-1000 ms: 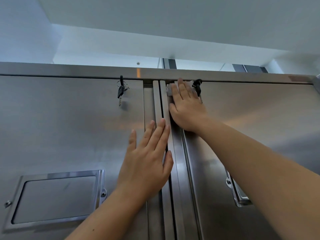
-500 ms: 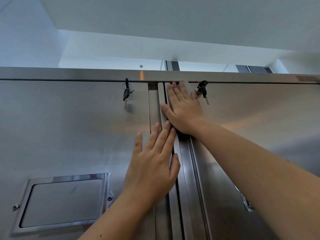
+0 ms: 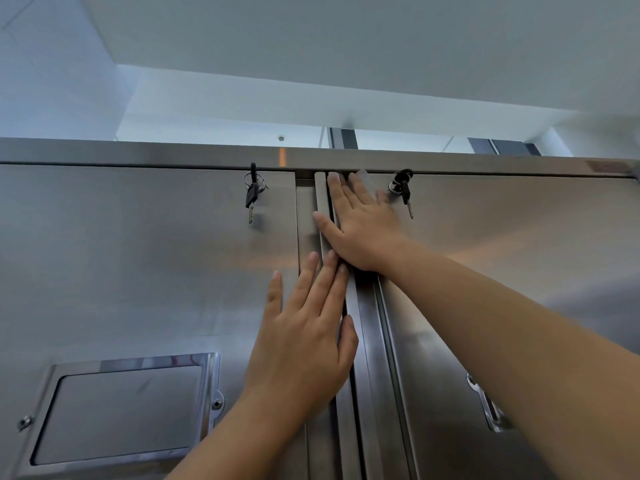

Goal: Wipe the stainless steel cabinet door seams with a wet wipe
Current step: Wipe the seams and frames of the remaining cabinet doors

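Two stainless steel cabinet doors meet at a vertical seam in the middle of the view. My right hand lies flat with straight fingers at the top of the seam, just under the top rail, pressing a white wet wipe whose edge shows at the fingertips. My left hand rests flat on the left door beside the seam, fingers straight and pointing up, its fingertips just below the right palm.
A key hangs in the left door's lock and another key in the right door's lock, close to my right hand. A framed recessed panel sits low left. A handle shows low right.
My right hand slid a little up and left along the top of the seam. The wipe is now mostly hidden under the fingers. The view tilted upward; my left hand stayed on the left door.
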The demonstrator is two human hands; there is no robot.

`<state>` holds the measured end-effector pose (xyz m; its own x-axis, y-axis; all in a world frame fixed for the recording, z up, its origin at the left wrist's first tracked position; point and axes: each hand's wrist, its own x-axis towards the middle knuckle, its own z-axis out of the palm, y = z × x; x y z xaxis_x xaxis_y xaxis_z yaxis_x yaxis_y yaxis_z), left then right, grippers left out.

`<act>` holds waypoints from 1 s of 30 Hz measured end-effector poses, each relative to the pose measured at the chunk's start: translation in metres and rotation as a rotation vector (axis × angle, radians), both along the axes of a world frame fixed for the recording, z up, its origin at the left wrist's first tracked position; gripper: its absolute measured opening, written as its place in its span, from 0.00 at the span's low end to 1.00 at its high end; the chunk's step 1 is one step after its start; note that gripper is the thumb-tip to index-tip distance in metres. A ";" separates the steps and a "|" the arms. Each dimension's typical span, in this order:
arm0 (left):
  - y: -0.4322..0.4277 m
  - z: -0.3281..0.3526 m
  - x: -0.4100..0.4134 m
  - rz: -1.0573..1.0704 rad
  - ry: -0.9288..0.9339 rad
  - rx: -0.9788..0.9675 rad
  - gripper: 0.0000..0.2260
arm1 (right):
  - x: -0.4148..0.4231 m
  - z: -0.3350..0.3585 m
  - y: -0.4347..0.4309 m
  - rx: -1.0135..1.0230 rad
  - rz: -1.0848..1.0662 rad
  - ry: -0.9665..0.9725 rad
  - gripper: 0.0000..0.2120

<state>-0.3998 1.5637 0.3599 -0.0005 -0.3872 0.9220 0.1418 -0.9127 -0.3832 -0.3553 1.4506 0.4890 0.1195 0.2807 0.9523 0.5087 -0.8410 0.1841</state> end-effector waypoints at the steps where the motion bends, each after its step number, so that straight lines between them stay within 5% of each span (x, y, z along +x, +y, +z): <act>1: 0.000 -0.001 0.000 -0.003 -0.001 0.000 0.25 | 0.001 -0.001 0.001 0.006 0.002 -0.005 0.32; 19: 0.001 -0.006 -0.001 -0.041 0.018 -0.005 0.25 | -0.002 -0.027 -0.003 0.032 -0.107 -0.212 0.29; 30: 0.001 -0.007 0.000 -0.025 0.016 -0.002 0.25 | -0.002 -0.004 -0.002 -0.038 -0.102 -0.027 0.34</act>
